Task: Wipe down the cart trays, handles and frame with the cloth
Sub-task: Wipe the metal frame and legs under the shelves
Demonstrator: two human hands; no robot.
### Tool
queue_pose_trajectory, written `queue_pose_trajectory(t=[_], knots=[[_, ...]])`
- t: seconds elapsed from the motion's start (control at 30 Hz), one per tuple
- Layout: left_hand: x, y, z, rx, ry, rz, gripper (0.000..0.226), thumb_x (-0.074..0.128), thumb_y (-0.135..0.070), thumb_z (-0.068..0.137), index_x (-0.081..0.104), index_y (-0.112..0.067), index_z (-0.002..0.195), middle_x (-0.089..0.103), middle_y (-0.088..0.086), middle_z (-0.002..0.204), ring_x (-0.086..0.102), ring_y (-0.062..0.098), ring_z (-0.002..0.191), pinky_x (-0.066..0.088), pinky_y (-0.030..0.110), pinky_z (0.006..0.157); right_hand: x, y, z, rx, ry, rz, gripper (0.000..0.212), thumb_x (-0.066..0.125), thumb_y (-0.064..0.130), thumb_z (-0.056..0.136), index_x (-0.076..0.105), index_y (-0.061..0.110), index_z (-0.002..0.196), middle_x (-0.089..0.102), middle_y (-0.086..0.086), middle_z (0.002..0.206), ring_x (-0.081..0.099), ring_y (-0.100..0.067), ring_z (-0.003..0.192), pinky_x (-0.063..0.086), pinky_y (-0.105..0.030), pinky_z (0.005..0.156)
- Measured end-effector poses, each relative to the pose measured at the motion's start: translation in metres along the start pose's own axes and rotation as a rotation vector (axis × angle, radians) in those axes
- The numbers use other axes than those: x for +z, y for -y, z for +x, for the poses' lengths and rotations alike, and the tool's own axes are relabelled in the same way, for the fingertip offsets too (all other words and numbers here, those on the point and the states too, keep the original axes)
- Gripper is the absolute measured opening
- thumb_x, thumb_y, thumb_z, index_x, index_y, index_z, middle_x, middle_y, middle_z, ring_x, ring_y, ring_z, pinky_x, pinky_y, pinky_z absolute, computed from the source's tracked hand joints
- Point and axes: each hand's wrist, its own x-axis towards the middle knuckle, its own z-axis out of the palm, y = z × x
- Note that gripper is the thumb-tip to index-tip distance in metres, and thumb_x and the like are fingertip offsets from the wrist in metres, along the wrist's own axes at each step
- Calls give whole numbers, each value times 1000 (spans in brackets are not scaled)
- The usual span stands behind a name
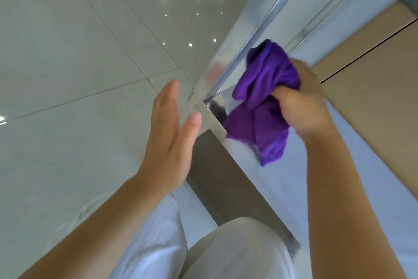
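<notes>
While the right hand [304, 107] is gripping a bunched purple cloth [262, 102] against the shiny cart tray's [278, 179] corner, the left hand [172, 129] is hovering flat-fingered, holding nothing. Loose folds are dangling and may be snagging on the tray's sharp corner.

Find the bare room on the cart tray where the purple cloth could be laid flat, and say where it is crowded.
Free: the shiny tray surface between the near rim and the right forearm. Crowded: the tray corner, where the right hand grips the bunched cloth beside the frame post. The left hand hovers open beyond the rim.
</notes>
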Motion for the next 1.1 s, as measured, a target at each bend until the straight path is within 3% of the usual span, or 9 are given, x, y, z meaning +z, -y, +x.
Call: queue_pose_trajectory(t=[0.13, 0.23, 0.3, 0.47, 0.57, 0.63, 0.73, 0.87, 1.1], knots=[[12, 1, -1, 287, 44, 144, 61, 36, -43, 95, 23, -6, 141, 25, 9, 144, 24, 13, 136, 18, 19, 112, 9, 5, 1, 42, -183, -166, 19, 56, 12, 72, 46, 26, 63, 44, -2, 79, 40, -6, 61, 30, -12, 51], [21, 2, -6, 291, 99, 249, 61, 39, -34, 92, 23, -3, 143, 25, 6, 144, 23, 16, 138, 21, 27, 113, 39, 9, -8, 116, 309, -52, 9, 46, 26, 73, 47, 26, 82, 54, 9, 77, 50, -5, 70, 39, -20, 67], [27, 3, -11, 280, 138, 334, 62, 38, -30, 91, 23, -1, 143, 29, 9, 146, 23, 17, 137, 21, 26, 112, 48, 8, 1, 205, 417, 69, 20, 38, 29, 67, 45, 17, 81, 52, 3, 75, 45, -13, 70, 36, -31, 69], [51, 0, -15, 336, 134, 540, 57, 44, -23, 84, 39, 3, 134, 46, 18, 133, 39, 25, 125, 27, 28, 107, 53, -7, 32, 74, 456, -79, 23, 39, 20, 84, 30, 15, 63, 36, -1, 64, 31, -8, 60, 27, -31, 62], [67, -7, -2, 351, 80, 555, 53, 47, -18, 79, 45, 4, 126, 52, 18, 120, 43, 24, 114, 31, 28, 101, 57, -22, 40, -178, 473, -259, 29, 38, 8, 90, 34, 12, 61, 33, -2, 61, 28, -9, 55, 22, -25, 54], [75, -9, 9, 326, 27, 550, 46, 50, -13, 75, 50, 3, 119, 53, 16, 111, 44, 20, 104, 33, 25, 94, 58, -34, 48, -303, 435, -310, 27, 35, 19, 92, 48, 6, 72, 37, -1, 59, 30, -11, 54, 24, -24, 54], [85, -8, 22, 267, -29, 582, 40, 51, -9, 71, 52, -2, 110, 55, 10, 98, 45, 16, 88, 34, 21, 83, 56, -41, 59, -268, 466, -342, 57, 22, 41, 92, 55, -5, 90, 47, -7, 61, 42, -3, 57, 29, -12, 56], [97, -12, 35, 199, -44, 659, 42, 29, -17, 67, 55, -2, 96, 55, 10, 87, 52, 24, 77, 41, 24, 74, 47, -51, 74, -225, 425, -240, 54, 29, 40, 102, 36, 13, 55, 36, 5, 51, 34, -8, 51, 29, -20, 58], [103, -7, 41, 157, 35, 973, 54, 37, -30, 72, 57, 2, 109, 60, 16, 103, 57, 35, 105, 33, 34, 96, 34, -77, 96, -145, 367, -219, 52, 32, 36, 101, 26, 21, 52, 29, 9, 47, 29, -5, 44, 27, -19, 51]])
